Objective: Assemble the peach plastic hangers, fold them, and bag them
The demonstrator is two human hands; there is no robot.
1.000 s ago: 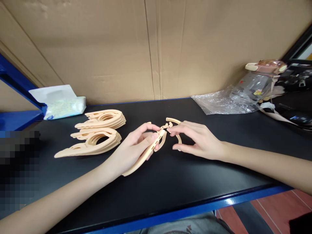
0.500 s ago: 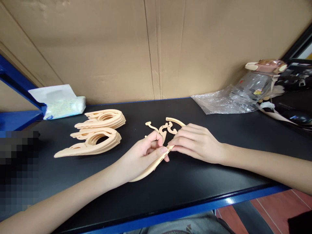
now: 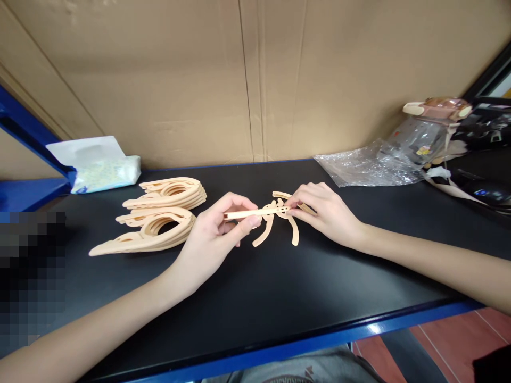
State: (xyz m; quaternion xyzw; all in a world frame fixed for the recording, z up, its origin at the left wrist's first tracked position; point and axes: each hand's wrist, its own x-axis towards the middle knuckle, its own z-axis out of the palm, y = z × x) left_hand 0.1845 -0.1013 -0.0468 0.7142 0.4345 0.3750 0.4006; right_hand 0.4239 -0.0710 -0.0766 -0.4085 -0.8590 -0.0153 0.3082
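Observation:
A slim beige plastic hanger piece (image 3: 272, 211) is held edge-on and nearly level above the table, slots showing along its right part. My left hand (image 3: 223, 226) is closed on its left half, thumb in front and fingers behind. At the right end, the fingertips of my right hand (image 3: 325, 210) pinch the piece. Just behind and below it lie loose curved beige parts: a left curved part (image 3: 263, 234), a right curved part (image 3: 294, 231) and a slotted arm (image 3: 281, 194). My right fingers partly cover that arm.
Two stacks of beige hanger-like pieces, a rear stack (image 3: 171, 196) and a front stack (image 3: 147, 234), stand at left. Behind them is a wipes pack (image 3: 106, 173). Clear plastic film (image 3: 359, 165) and a drink bottle (image 3: 423, 133) sit at the right rear, before a cardboard wall (image 3: 159, 80).
Both hands have moved up and apart. The hanger piece has swung from a slant to nearly level, and the loose curved parts below show more.

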